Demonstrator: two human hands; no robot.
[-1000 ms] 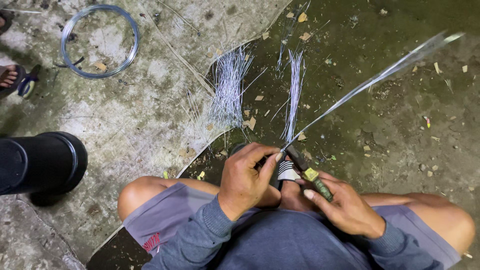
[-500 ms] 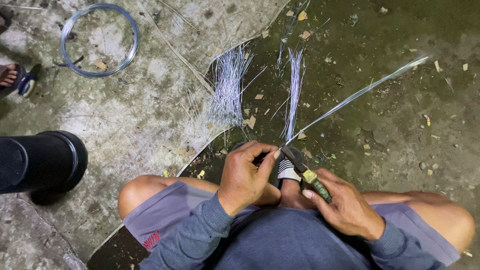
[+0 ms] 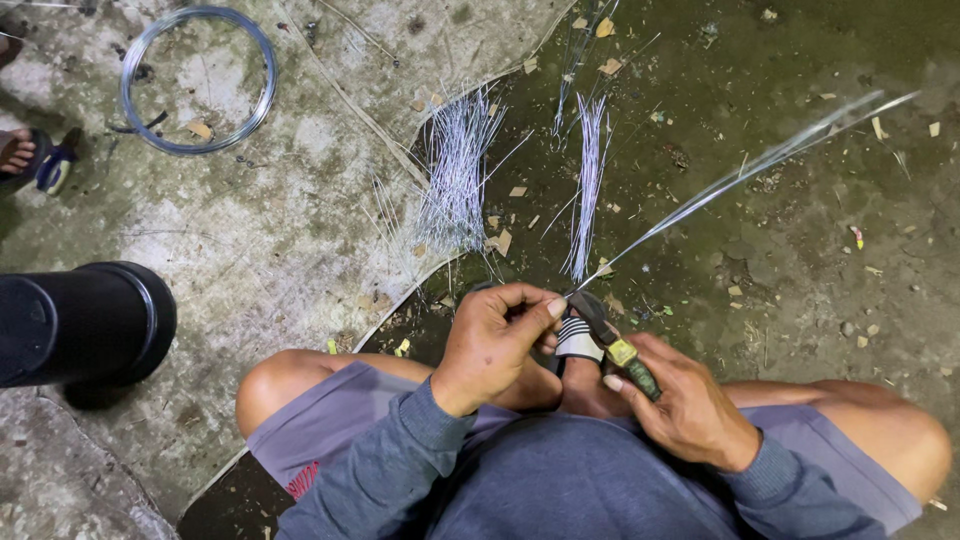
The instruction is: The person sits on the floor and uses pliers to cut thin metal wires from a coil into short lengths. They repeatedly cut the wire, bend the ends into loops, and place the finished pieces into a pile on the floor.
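While the person squats low with bare knees spread, the left hand pinches one end of a thin, pale strip between thumb and fingertips, closed tight on it just above a striped sandal strap. The strip runs from that pinch up and to the right, long, flat and glossy, blurred toward its far tip. The right hand is curled around the greenish handle of a small knife, whose dark blade meets the strip just beside the left thumb.

On the ground ahead lie two bundles of finished slivers (fine, straight, silvery-white): a thicker fan-shaped bundle at the edge of the pale concrete, and a narrower bundle on the dark, damp floor. Small tan chips and shavings are scattered around both. A coil of grey wire sits on the rough concrete at upper left, a smooth black cylinder lies at the left edge, and another person's sandalled foot shows near it
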